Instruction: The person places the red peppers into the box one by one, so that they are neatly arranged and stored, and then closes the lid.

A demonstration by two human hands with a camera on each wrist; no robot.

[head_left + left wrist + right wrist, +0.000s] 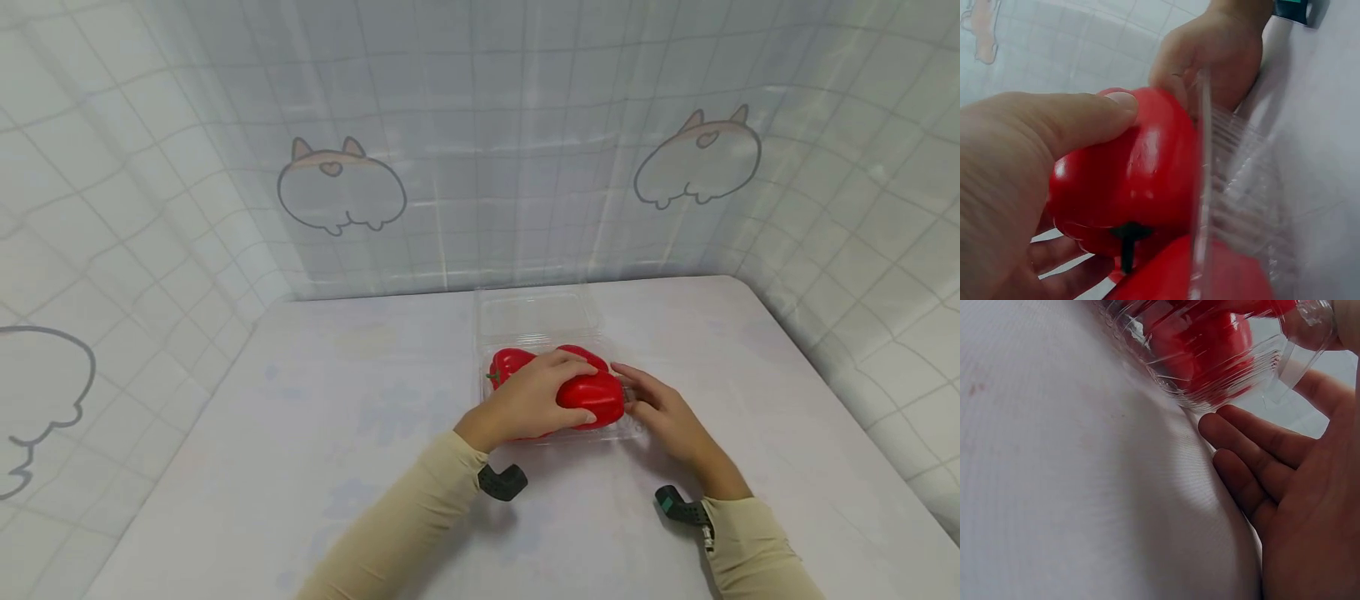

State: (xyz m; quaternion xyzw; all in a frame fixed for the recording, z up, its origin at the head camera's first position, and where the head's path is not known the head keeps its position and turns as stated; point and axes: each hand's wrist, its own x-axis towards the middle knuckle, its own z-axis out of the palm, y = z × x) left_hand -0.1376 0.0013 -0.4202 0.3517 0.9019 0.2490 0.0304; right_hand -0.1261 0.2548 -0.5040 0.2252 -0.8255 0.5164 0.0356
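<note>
My left hand [534, 398] grips a red bell pepper [600, 398] over a clear plastic clamshell container [540, 315], its lid folded back. The left wrist view shows the thumb across this pepper [1141, 159], whose green stem points down. Other red peppers [510, 362] lie in the container's base, partly covered by the left hand. At the base's right end, my right hand [671, 421] holds the plastic edge between thumb and index finger. Its remaining fingers [1241, 465] are loosely bent below the container wall [1210, 403] in the right wrist view.
The container stands on a pale table [390, 467] with faint blotches, near its back edge. Behind and on both sides hangs a white grid-patterned curtain [517, 183] with cartoon animal drawings. A dark strap-on device [502, 482] sits on each wrist.
</note>
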